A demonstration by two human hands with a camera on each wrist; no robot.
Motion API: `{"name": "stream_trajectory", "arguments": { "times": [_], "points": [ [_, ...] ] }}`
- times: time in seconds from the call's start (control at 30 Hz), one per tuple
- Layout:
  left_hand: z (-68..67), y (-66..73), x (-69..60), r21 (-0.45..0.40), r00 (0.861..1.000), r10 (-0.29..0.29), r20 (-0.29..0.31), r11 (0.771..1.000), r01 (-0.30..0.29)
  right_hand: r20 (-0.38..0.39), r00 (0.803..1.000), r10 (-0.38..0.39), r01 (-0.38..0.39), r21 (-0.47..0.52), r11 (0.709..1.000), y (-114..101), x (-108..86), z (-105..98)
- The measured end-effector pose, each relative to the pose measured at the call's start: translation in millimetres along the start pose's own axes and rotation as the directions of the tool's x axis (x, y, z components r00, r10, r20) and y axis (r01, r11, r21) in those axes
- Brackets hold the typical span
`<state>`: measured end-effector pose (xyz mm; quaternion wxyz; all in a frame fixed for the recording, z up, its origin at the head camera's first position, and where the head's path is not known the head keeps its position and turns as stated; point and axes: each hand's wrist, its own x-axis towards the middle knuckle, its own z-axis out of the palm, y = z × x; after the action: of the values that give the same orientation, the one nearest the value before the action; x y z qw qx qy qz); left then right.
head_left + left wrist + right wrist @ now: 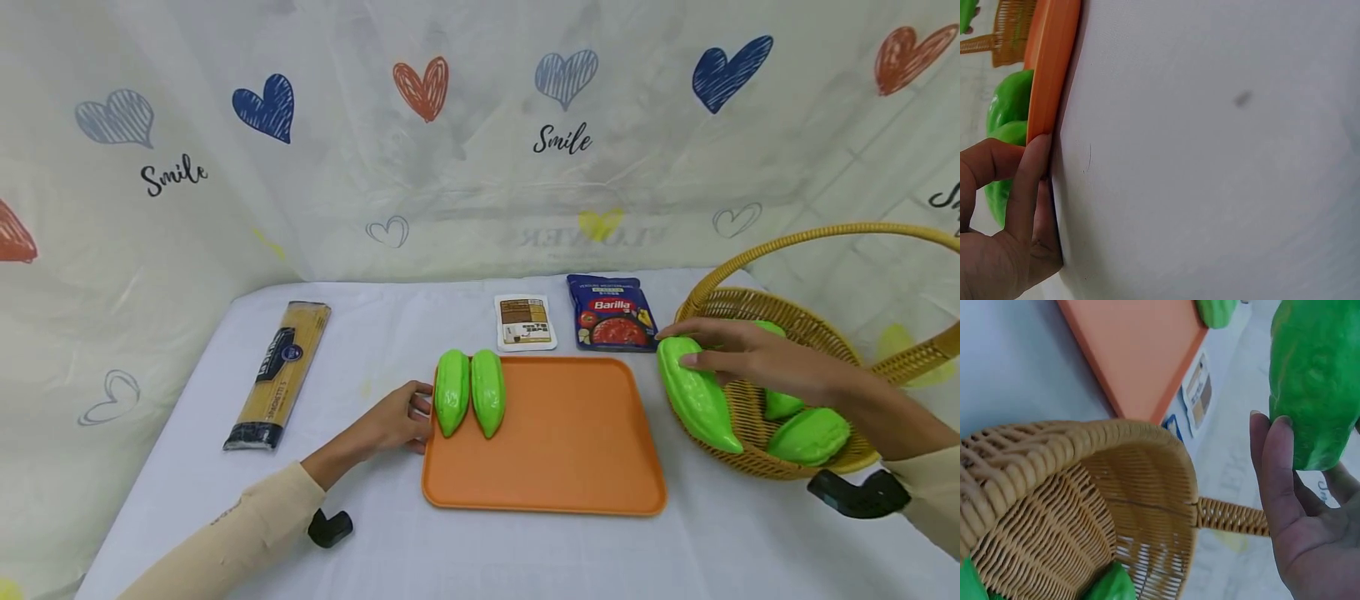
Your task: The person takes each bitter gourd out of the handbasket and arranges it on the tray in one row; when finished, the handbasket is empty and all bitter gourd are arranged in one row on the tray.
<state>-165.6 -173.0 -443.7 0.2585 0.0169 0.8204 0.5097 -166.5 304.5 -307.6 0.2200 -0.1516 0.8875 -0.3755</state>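
Note:
My right hand (750, 354) holds a bright green bitter melon (693, 396) over the left rim of a wicker basket (720, 304). In the right wrist view the fingers and thumb grip one end of this bumpy bitter melon (1316, 375). At the left edge of an orange tray (562, 442), my left hand (401, 419) pinches the rim, as the left wrist view shows at the tray's edge (1054, 69). Two more bitter melons (452, 396) lie side by side at the tray's upper left. Other green pieces (810, 437) sit inside the basket, partly hidden by my right arm.
A spaghetti pack (281, 371) lies on the white-covered table at the left. Behind the tray are a small brown-and-white packet (525, 322) and a blue Barilla pouch (611, 312). The basket's tall handle (810, 233) arches above the right forearm.

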Motion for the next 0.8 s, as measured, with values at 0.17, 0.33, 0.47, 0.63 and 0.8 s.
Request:
{"name": "stream_trajectory", "arguments": {
  "times": [0.17, 0.33, 0.47, 0.63, 0.8],
  "points": [
    [0.1, 0.0, 0.0, 0.006, 1.0, -0.004, -0.016, 1.0, 0.004, 0.012, 1.0, 0.005, -0.005, -0.006, 1.0, -8, 4.4, 6],
    [-0.4, -1.4, 0.4, 0.004, 1.0, 0.003, -0.016, 1.0, -0.003, 0.05, 0.999, -0.006, 0.005, 0.031, 1.0, -15, 10.7, 10],
    [-0.4, -2.1, 0.8, 0.0, 1.0, 0.002, -0.009, 1.0, -0.002, 0.067, 0.998, -0.022, 0.018, 0.055, 0.998, -18, 15.6, 15],
    [-0.1, -2.4, 1.7, -0.002, 1.0, 0.004, -0.001, 1.0, -0.004, 0.069, 0.996, -0.05, 0.041, 0.123, 0.992, -19, 20.3, 22],
    [0.5, -2.1, 2.9, -0.003, 1.0, 0.004, -0.002, 1.0, -0.004, 0.076, 0.995, -0.064, 0.053, 0.148, 0.988, -20, 23.1, 28]
  ]
}}
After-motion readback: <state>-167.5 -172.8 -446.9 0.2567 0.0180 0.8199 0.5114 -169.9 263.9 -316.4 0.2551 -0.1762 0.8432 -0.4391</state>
